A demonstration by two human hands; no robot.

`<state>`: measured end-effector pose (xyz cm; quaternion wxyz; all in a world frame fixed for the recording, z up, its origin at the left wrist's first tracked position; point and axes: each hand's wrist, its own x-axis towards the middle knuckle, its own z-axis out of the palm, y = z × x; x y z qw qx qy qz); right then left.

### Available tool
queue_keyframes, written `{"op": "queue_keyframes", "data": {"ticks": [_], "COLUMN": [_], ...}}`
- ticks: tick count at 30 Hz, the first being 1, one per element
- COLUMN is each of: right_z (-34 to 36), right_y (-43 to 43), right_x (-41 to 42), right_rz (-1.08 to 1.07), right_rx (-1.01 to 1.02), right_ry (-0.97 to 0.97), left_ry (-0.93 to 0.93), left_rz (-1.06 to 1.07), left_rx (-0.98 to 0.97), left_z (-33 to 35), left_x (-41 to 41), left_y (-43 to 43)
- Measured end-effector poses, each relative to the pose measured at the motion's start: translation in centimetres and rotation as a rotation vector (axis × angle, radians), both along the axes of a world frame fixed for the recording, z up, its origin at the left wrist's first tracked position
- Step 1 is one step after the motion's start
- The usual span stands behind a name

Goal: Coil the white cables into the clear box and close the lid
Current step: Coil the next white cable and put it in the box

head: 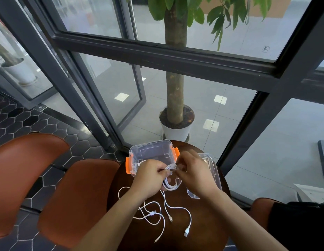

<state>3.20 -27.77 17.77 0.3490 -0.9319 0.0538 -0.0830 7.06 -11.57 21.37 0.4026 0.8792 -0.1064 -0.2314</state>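
Note:
A clear box [150,151] with orange latches stands open at the far side of a small round dark table [208,232]. Its clear lid [214,171] lies to the right, partly under my right hand. My left hand [148,176] grips a coiled white cable [171,184] just in front of the box. My right hand [192,171] pinches the same coil at its top. Loose white cables [157,211] trail across the table nearer to me, their plugs lying free.
Two brown leather chairs [76,196] stand to the left of the table. A potted tree in a white pot [176,131] is behind a glass wall beyond the table. A dark bag [298,223] sits at the right.

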Motion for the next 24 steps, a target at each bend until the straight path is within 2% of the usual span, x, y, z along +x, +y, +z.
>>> {"op": "queue_keyframes", "data": {"ticks": [4, 10, 12, 15, 19, 24], "right_z": [-0.9, -1.1, -1.1, -0.7, -0.6, -0.2], "right_y": [0.4, 1.7, 2.1, 2.6, 2.7, 2.6], "right_x": [0.4, 0.8, 1.2, 1.3, 0.8, 0.2], "right_rz": [0.021, -0.031, -0.146, -0.274, -0.224, -0.174], "right_rx": [-0.116, -0.052, 0.035, 0.284, 0.406, 0.722], "right_ry": [-0.014, -0.079, -0.03, 0.014, 0.034, 0.159], "left_ry": [0.036, 0.096, 0.119, 0.154, 0.349, 0.347], "left_rz": [0.016, 0.12, 0.173, 0.273, 0.413, 0.425], "left_rx": [-0.075, -0.214, -0.263, -0.352, -0.539, -0.546], "left_z": [0.1, -0.2, -0.2, -0.6, -1.0, -1.2], "left_x": [-0.2, -0.3, -0.7, -0.9, -0.9, -1.3], "left_y": [0.0, 0.6, 0.3, 0.2, 0.6, 0.4]}}
